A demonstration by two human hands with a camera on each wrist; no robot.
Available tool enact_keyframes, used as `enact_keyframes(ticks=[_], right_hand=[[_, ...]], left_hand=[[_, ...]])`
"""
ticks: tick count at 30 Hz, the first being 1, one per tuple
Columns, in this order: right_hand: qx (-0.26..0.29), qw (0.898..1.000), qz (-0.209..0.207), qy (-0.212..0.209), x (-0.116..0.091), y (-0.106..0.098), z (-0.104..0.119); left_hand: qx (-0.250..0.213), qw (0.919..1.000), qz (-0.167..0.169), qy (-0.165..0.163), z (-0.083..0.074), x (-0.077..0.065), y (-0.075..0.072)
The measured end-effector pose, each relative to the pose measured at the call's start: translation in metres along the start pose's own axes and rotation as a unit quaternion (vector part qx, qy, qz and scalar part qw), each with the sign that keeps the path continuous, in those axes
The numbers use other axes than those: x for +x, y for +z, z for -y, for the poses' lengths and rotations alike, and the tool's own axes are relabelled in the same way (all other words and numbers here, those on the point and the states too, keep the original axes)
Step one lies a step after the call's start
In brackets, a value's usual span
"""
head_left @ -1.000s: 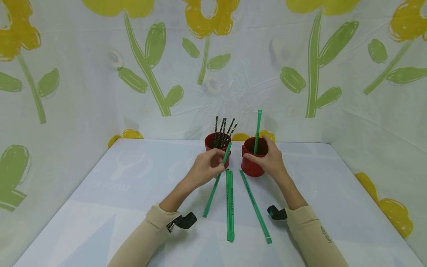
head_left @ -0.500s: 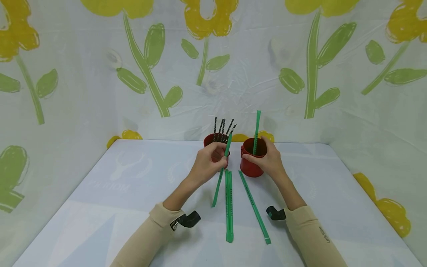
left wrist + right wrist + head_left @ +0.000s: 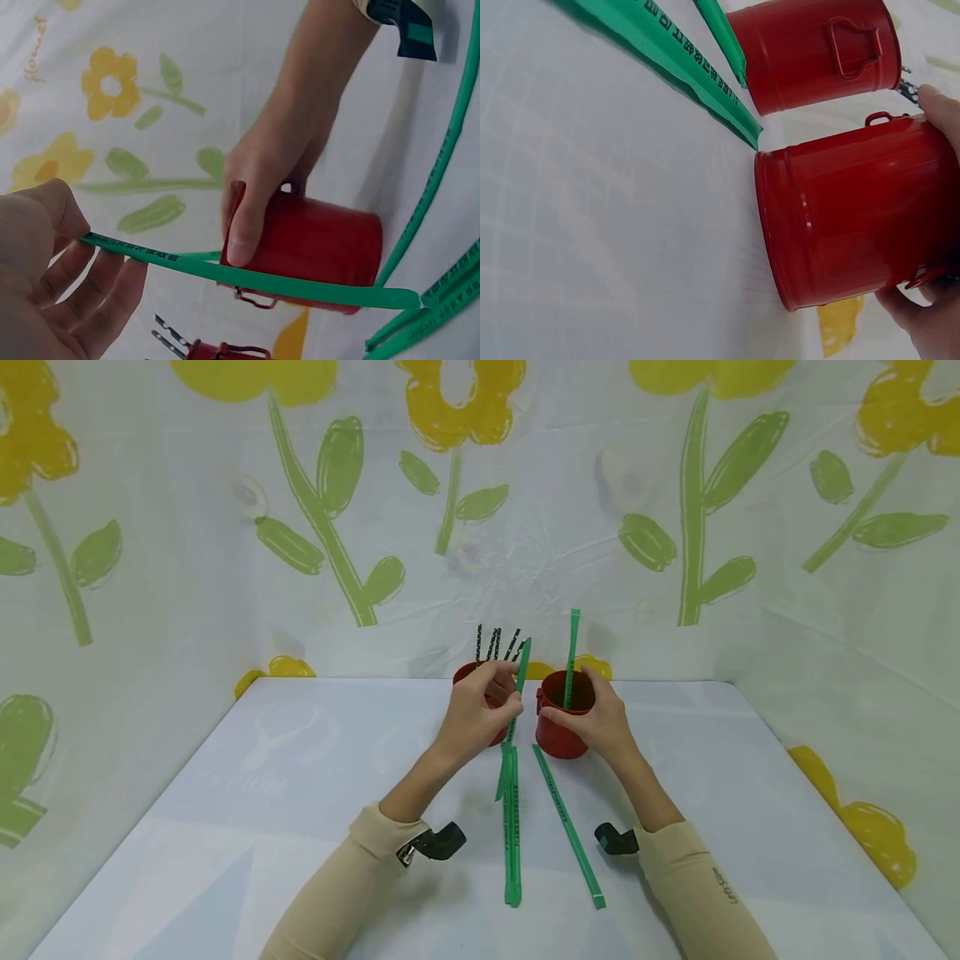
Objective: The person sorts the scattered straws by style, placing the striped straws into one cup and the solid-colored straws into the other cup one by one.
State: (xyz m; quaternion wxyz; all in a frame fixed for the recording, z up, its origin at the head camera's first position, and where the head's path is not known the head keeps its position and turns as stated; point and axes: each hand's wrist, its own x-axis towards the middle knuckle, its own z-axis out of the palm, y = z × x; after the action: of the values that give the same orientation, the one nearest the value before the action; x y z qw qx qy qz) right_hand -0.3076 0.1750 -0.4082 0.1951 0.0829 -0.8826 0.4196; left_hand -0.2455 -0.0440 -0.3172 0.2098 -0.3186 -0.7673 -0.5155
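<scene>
My left hand (image 3: 477,710) pinches a green wrapped straw (image 3: 523,662) that slants upright above the table. In the left wrist view this straw (image 3: 285,283) runs from between the thumb and fingers across the front of a red bucket (image 3: 315,240). My right hand (image 3: 606,717) holds that bucket by its rim, thumb on the near side and fingers at the back. Another green wrapped straw (image 3: 573,643) stands inside it. Partly hidden behind my left hand is a second red bucket (image 3: 814,56) with several black dotted straws (image 3: 495,643) poking out.
Two green wrapped straws (image 3: 512,843) lie side by side before the buckets, and one more (image 3: 573,839) lies slanted to their right. A flower-patterned sheet (image 3: 540,527) rises behind the white table (image 3: 322,777).
My left hand has moved up and to the right with its green straw, which now stands steeper and nearer the right bucket. My right hand stays on the bucket's rim.
</scene>
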Motion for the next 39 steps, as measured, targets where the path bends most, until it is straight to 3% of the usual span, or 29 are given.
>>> enact_keyframes(ticks=[6,11,22,30,39], right_hand=[[0.000,1.000,-0.002,-0.009,0.001,0.001,-0.002],[-0.001,1.000,-0.002,-0.009,0.002,0.001,-0.001],[0.003,1.000,0.003,-0.008,0.000,-0.002,0.002],[0.015,1.000,0.004,-0.021,0.000,-0.003,-0.002],[0.018,1.000,0.005,-0.022,0.002,-0.002,0.000]], left_hand=[[0.006,1.0000,-0.005,-0.003,0.019,0.006,0.012],[0.016,0.9995,-0.020,0.019,0.014,0.013,0.015],[-0.006,0.9986,-0.034,0.040,-0.007,0.035,0.018],[-0.013,0.9980,-0.036,0.052,-0.047,0.047,0.015],[-0.009,0.9967,-0.039,0.071,-0.061,0.058,0.017]])
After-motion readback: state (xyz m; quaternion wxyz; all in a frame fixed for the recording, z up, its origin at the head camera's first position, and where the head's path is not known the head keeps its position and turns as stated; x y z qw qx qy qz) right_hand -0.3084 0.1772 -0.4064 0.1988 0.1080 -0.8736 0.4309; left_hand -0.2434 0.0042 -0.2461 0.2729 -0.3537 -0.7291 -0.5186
